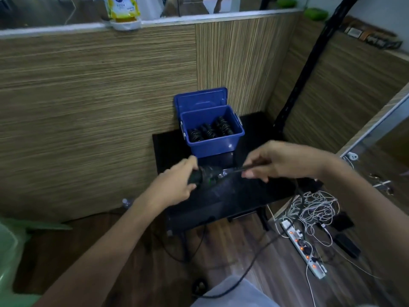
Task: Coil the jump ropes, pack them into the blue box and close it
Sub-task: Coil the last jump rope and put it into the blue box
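Jump ropes sit partly packed and partly in hand, all within a corner lined with striped wood-grain wall panels [97, 103]. Against those panels stands a low black bench [232, 196] on a dark wooden floor [115, 258]. At the back of the bench rests the blue box [212, 134], its lid [201, 99] tipped up and leaning back toward the wall. Inside lie three coiled ropes [210, 131], black bundles side by side along the front wall of the box.

Just in front of the box, above the bench, the left hand [177, 182] grips a dark bundle [202, 173] of handle and wound cord, fingers curled round it. The right hand [281, 160] is close beside it, its fingers pinching the black cord [238, 169] that runs taut out of the bundle. More of this cord [250, 262] trails down over the floor toward the person's lap.

To the right on the floor lie a white power strip [303, 247] with orange switch lights and a tangle of pale cables [314, 207]. On the ledge above the panels stands a yellow-and-white pouch [121, 7].
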